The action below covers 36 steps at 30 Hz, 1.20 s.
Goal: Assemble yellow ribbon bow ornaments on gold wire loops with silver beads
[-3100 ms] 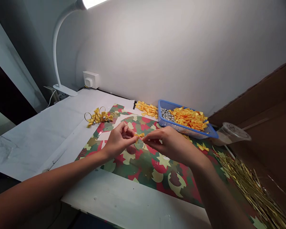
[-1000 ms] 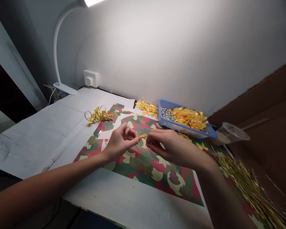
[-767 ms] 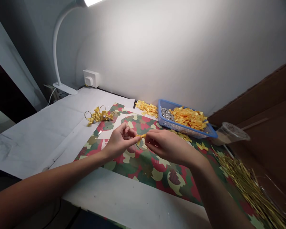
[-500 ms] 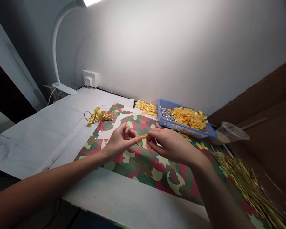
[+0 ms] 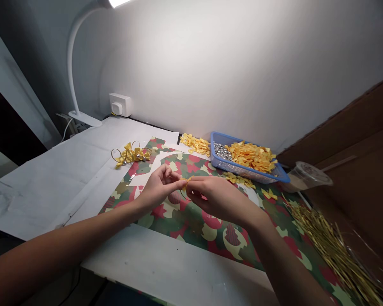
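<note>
My left hand (image 5: pixel 161 189) and my right hand (image 5: pixel 215 197) meet above the patterned wrapping paper (image 5: pixel 217 238). Between their fingertips is a small yellow ribbon bow (image 5: pixel 186 183), partly hidden by the fingers. Both hands pinch it. A thin wire loop (image 5: pixel 185 195) hangs just below the bow, though its link to the bow is hidden. To the left on the paper lies a gold ribbon-and-wire cluster with silver beads (image 5: pixel 130 155).
A blue plastic basket (image 5: pixel 230 139) holds silver beads (image 5: pixel 222 151) and yellow ribbon pieces (image 5: pixel 252 156). More ribbon pieces (image 5: pixel 195 144) lie to its left. Gold tinsel strands (image 5: pixel 332 246) lie at front right, with a plastic cup (image 5: pixel 308 175) beyond them. A white desk lamp (image 5: pixel 70 63) stands at back left.
My right hand has moved left and closed in on the bow, so both hands now sit closer together. The whole view has shifted slightly.
</note>
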Available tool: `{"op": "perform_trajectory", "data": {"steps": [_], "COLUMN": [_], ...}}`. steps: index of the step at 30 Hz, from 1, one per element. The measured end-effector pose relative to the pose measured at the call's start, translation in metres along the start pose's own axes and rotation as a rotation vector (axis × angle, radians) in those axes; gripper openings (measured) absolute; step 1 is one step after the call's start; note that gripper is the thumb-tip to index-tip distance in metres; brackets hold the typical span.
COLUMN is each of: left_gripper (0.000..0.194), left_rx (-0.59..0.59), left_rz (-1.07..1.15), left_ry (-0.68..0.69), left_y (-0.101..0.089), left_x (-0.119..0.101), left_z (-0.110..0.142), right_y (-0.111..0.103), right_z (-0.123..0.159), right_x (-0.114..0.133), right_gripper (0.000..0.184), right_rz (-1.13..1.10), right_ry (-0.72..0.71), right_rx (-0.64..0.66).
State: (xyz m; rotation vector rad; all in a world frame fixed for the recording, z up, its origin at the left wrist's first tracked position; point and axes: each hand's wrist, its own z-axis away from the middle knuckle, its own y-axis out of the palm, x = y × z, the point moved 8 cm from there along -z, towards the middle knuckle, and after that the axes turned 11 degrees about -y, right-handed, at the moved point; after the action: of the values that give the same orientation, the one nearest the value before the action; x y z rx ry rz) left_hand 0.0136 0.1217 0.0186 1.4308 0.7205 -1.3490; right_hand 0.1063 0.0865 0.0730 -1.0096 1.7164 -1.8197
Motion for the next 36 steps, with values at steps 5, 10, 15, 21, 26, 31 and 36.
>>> {"op": "perform_trajectory", "data": {"steps": [5, 10, 15, 21, 26, 31, 36], "left_gripper": [0.043, 0.043, 0.043, 0.043, 0.044, 0.044, 0.045], "left_rx": [0.017, 0.007, 0.018, 0.066, 0.079, 0.056, 0.060], "left_rz": [-0.008, -0.040, -0.044, -0.048, -0.052, -0.046, -0.037], "left_ry": [0.010, 0.032, 0.035, 0.005, 0.005, 0.004, -0.005], "left_y": [0.001, 0.000, 0.000, 0.004, 0.004, 0.002, 0.003], "left_x": [-0.002, -0.002, -0.001, -0.002, -0.001, -0.001, -0.001], "left_z": [0.001, -0.001, -0.001, -0.001, -0.002, -0.002, -0.003], "right_y": [0.001, -0.007, -0.019, -0.010, 0.000, -0.005, -0.012], "right_z": [-0.002, 0.007, 0.015, 0.007, 0.000, 0.004, 0.007], "right_x": [0.001, -0.002, -0.024, -0.049, -0.047, -0.051, -0.039], "right_gripper": [0.022, 0.022, 0.024, 0.029, 0.030, 0.031, 0.021], "right_rz": [-0.034, -0.309, -0.510, -0.736, -0.863, -0.911, -0.775], "right_ry": [0.000, -0.062, 0.043, 0.203, 0.205, 0.181, 0.084], "right_rx": [0.003, 0.020, -0.096, -0.330, -0.304, -0.337, -0.277]}}
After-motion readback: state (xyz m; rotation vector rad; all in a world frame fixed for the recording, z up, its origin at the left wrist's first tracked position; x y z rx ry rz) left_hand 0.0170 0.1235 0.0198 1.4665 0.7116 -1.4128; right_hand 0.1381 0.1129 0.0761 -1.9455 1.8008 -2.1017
